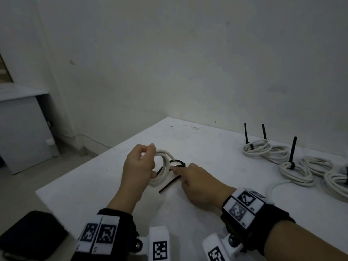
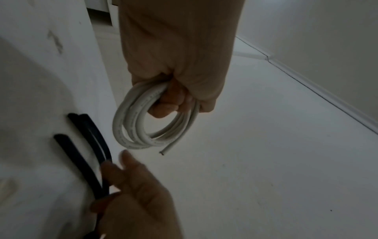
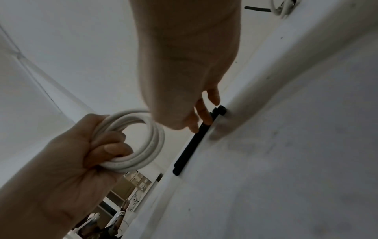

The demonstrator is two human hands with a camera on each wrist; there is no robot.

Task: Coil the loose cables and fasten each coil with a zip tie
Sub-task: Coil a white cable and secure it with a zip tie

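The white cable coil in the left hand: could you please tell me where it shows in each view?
Head: white cable coil at centre, gripped by the left hand over the table.
Left wrist: centre, hanging below the curled fingers.
Right wrist: lower left, in the left hand's grip.
Shared landmark: the black zip ties beside the coil, touched by the right hand.

Landmark: held coil (image 1: 163, 167), above the surface (image 1: 207, 140) near its left corner. Loose zip ties (image 1: 170, 182) on the surface just right of the coil. Tied coils (image 1: 293, 166) on the surface well to its right. Cabinet (image 1: 24, 132) on the floor far left of it.
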